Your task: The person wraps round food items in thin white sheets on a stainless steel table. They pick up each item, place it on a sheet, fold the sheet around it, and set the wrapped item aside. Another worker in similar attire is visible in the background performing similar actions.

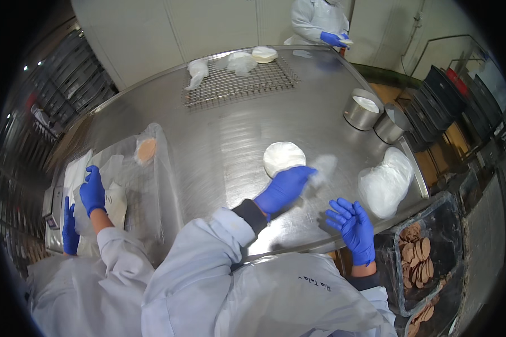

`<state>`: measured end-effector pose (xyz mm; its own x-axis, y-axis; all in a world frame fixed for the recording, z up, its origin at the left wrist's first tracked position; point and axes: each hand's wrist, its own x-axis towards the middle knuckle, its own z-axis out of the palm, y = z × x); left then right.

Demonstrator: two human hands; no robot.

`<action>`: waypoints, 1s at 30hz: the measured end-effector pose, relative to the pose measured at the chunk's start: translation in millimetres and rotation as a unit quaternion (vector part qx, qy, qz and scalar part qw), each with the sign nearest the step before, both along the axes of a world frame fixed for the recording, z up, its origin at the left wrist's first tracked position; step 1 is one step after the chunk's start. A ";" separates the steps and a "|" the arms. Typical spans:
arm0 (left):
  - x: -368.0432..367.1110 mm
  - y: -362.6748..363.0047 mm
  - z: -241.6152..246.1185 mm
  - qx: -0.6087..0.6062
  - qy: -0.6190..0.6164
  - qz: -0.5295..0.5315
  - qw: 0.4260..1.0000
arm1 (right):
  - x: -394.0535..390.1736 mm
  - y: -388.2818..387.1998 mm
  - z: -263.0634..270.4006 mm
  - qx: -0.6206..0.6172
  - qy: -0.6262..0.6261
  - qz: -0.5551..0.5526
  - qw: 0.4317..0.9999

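Note:
My left hand (284,189), in a blue glove, reaches over the steel table and pinches a thin, translucent round plastic sheet (324,168) at its fingertips. Just behind that hand is a round white stack (283,156) of what look like thin discs, its front edge partly covered by the hand. Palm up and fingers apart, my gloved right hand (352,227) is at the table's front edge with nothing in it. A crumpled pile of white plastic sheets (386,183) lies to its upper right. Below that pile, a dark crate (447,236) contains several brown round patties (415,257).
Two metal cylinders (362,110) stand at the table's right edge. A wire rack (244,86) bears crumpled plastic and a white round stack. At left, a co-worker's gloved hands (92,189) are beside plastic sheeting and a pale orange patty (146,150). Another person (320,21) stands behind.

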<state>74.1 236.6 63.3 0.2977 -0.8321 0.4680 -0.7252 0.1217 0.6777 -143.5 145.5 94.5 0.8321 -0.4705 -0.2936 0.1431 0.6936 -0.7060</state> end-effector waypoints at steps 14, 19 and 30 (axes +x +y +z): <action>236.8 25.6 -35.8 0.199 -0.209 0.364 0.886 | 3.8 3.0 -79.2 -0.507 0.215 -0.242 0.799; 237.8 -10.8 -28.9 0.210 -0.334 0.431 0.812 | 0.2 2.9 -79.9 -0.591 0.207 -0.254 0.737; 136.3 -46.6 -26.8 0.332 0.024 0.079 0.940 | 1.4 2.6 -83.8 -0.580 0.192 -0.274 0.743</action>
